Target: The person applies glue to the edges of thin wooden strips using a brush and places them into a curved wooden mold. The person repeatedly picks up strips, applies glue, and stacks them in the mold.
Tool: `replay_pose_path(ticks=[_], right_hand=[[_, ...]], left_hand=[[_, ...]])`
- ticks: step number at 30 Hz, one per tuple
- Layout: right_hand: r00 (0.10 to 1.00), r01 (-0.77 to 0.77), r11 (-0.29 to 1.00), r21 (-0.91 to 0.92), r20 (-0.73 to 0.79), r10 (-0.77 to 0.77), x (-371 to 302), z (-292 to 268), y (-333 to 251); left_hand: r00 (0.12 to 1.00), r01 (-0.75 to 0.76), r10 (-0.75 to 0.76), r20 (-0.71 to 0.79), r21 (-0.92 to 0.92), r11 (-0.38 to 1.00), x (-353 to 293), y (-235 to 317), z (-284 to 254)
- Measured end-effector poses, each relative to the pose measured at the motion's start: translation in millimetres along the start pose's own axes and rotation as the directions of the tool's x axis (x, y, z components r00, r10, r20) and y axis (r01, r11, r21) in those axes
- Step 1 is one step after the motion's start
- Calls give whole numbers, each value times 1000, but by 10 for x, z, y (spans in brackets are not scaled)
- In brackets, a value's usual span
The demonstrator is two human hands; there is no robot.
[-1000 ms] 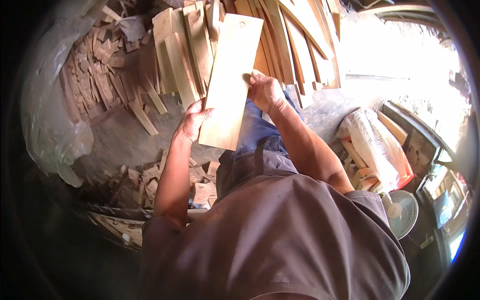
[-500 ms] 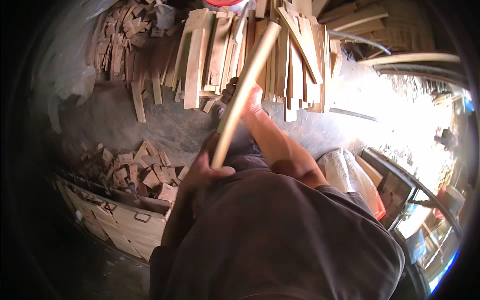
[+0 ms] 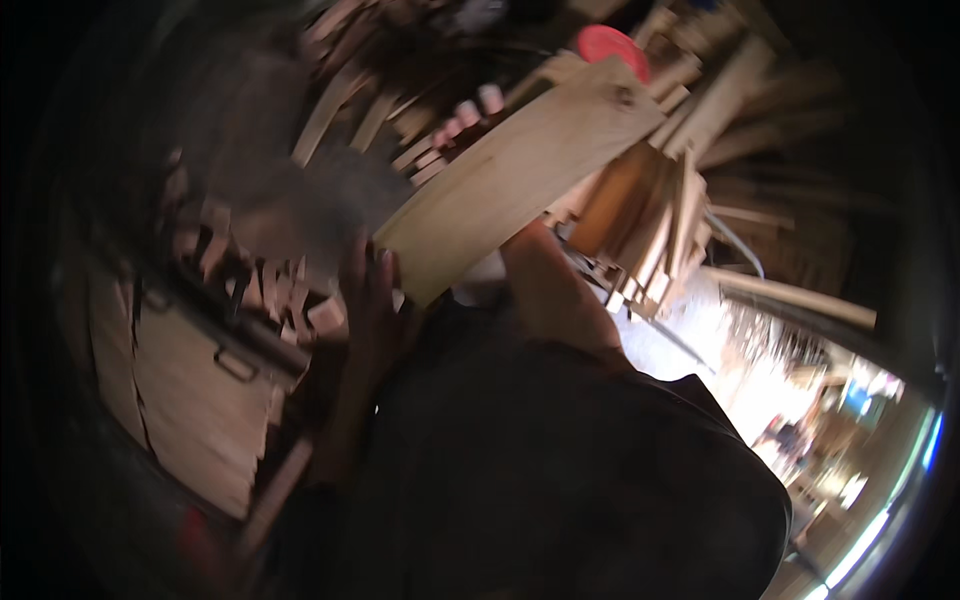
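Note:
A flat pale wooden board (image 3: 520, 185) is held up in front of me, slanting from lower left to upper right with its broad face toward the camera. My left hand (image 3: 372, 300) grips its lower left end. My right hand is hidden behind the board; only the right forearm (image 3: 555, 290) shows beneath it. The picture is blurred by motion.
A pile of wooden slats and planks (image 3: 650, 220) lies behind the board at right. Small wood offcuts (image 3: 270, 290) fill a wooden crate (image 3: 190, 400) at lower left. A red round object (image 3: 610, 45) sits at the top. Bright daylight floods the lower right.
The board has turned from edge-on to face-on and now slants to the right. My head has swung, so the plank pile moved right and the crate came closer at left.

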State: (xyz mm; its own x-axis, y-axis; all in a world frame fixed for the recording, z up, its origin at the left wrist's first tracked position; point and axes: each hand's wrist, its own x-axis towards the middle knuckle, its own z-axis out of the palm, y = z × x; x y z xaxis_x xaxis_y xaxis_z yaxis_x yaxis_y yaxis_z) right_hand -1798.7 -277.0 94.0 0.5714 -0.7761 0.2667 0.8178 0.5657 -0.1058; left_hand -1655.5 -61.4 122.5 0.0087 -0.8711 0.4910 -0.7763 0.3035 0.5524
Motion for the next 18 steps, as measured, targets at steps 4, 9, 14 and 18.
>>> replay_pose_path(ticks=[4, 9, 14, 18], right_hand=[[997, -79, 997, 14, -8, 79, 739, 7, 968], [948, -312, 950, -26, 56, 313, 1404, -3, 1869], [904, -397, 907, -144, -231, 359, 1566, -312, 2107], [826, -493, 855, -163, -396, 400, 2184, -247, 2694]], left_hand=[[988, 150, -153, 15, 116, 982, -63, -546, -767], [945, 324, -321, -63, 38, 945, -250, -1161, -1365], [599, 663, -800, -41, -535, 524, -441, -1666, -1444], [293, 780, -948, 127, -605, 160, -258, -2059, -1931]])
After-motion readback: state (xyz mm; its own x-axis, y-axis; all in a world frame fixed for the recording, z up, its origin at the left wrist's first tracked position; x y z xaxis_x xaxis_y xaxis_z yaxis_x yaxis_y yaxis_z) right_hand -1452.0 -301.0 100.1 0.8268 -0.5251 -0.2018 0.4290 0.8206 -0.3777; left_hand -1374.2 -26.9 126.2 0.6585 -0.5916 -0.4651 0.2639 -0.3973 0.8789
